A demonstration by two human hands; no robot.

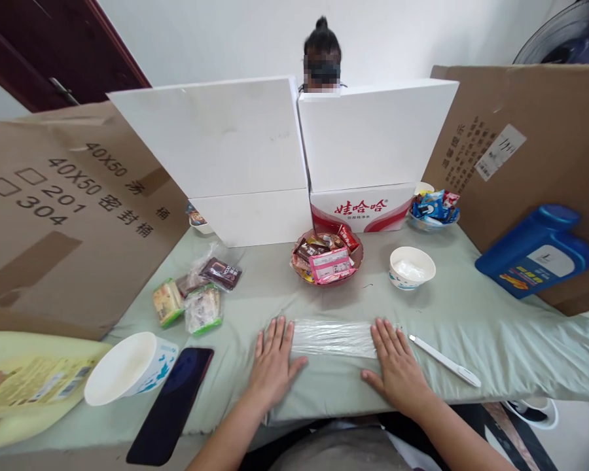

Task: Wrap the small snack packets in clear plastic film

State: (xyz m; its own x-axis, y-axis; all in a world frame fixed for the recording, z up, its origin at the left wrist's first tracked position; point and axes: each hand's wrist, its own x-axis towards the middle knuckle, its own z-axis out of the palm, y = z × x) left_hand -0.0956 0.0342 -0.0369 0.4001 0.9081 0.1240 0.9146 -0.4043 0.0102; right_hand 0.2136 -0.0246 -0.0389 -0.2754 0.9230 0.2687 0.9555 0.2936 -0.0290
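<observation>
A clear plastic bag [332, 338] lies flat on the pale green tablecloth [471, 320] near the front edge. My left hand [273, 363] rests flat on the cloth with fingers spread, fingertips on the bag's left end. My right hand [395, 364] lies flat in the same way at the bag's right end. Neither hand grips anything. A white pen-like tool [446, 360] lies just right of my right hand.
A red bowl of wrapped snacks [326, 257] and a white bowl [411, 267] stand behind the bag. Snack packets [196, 291] lie at left, with a tipped white cup [127, 366] and black phone [173, 402]. A blue jug [537, 250], cardboard and white foam walls surround; a person sits behind.
</observation>
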